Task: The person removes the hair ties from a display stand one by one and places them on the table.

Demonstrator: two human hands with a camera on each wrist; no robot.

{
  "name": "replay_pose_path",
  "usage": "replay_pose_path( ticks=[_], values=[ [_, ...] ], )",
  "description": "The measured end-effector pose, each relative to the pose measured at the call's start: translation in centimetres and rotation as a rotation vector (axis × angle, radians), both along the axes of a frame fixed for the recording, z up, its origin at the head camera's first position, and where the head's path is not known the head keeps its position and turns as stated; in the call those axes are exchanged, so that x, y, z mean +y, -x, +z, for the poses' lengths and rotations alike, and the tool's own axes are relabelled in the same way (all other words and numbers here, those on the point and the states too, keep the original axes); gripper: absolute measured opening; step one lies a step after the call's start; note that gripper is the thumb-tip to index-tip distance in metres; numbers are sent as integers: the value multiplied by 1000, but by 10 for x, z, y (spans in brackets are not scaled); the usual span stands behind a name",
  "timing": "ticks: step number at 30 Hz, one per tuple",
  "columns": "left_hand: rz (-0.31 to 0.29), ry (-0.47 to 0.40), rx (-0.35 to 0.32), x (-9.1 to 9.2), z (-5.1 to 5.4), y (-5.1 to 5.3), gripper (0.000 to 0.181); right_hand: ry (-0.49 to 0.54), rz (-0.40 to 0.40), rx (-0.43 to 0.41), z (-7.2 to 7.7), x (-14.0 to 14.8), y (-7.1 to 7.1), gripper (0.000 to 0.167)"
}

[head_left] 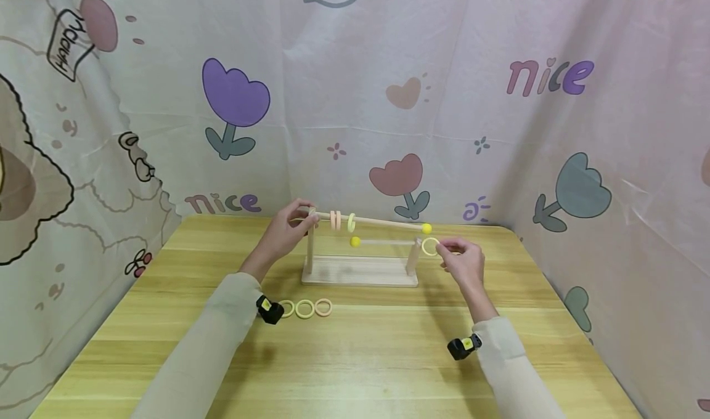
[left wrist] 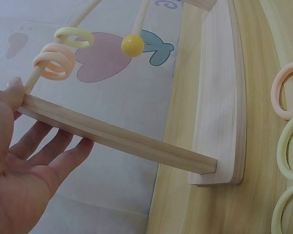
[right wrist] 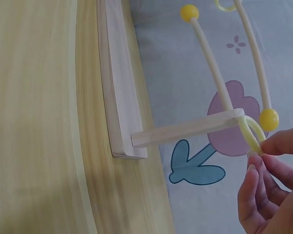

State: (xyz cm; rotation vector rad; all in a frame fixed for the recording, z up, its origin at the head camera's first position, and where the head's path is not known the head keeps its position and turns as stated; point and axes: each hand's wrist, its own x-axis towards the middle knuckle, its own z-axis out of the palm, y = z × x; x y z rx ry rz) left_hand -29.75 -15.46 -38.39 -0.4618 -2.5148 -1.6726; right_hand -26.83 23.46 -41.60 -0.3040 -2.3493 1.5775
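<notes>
My left hand [head_left: 283,233] grips the top of the taller left post [left wrist: 122,136] of a wooden stand [head_left: 360,271], fingers behind it and thumb near the rod. From that post the upper rod [head_left: 388,222] runs right to a yellow ball [head_left: 426,228]. Peach rings [left wrist: 56,63] and a pale yellow-green ring [head_left: 351,223] hang on this rod near the post. A pale yellow ring [right wrist: 248,135] is pinched between thumb and fingers of my right hand [head_left: 466,264]. It is close beside the shorter right post [right wrist: 185,129], below the upper rod's ball and apart from it.
A lower rod [head_left: 388,243] points left from the right post and ends in a yellow ball [head_left: 355,241]. Several loose rings [head_left: 305,309] lie in a row on the wooden table [head_left: 366,357], in front of the stand. A patterned cloth [head_left: 333,98] hangs behind.
</notes>
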Motion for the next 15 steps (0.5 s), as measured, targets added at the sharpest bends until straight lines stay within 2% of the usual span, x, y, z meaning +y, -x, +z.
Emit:
replay_pose_path(
  ticks=[6,15],
  values=[
    [3,-4,3,-1,-1,2,39,12,30,-5,-1,2,-3,24],
    [3,2,6,0,-1,1,39,-34,119,-29,-5,-9,-5,22]
  ],
)
